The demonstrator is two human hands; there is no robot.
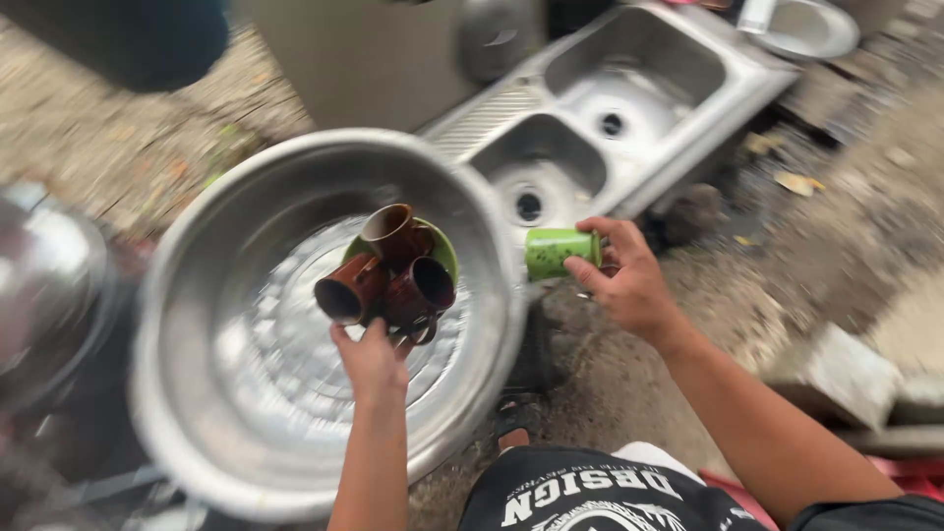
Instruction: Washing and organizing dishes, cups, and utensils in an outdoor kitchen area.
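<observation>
My left hand (372, 362) holds a cluster of three brown mugs (388, 275) by their handles, together with a green cup (438, 251) behind them, above a large round metal basin (246, 324). The mugs point their open mouths in different directions. My right hand (629, 280) grips a green cup (559, 251) on its side, just right of the basin's rim and in front of the steel double sink (590, 118). Water glistens in the basin's bottom.
The double sink lies on the ground at the upper right, with a metal bowl (806, 28) beyond it. Another metal pot (44, 285) sits at the left. The ground is dirt and gravel, with a concrete block (836, 374) at the right.
</observation>
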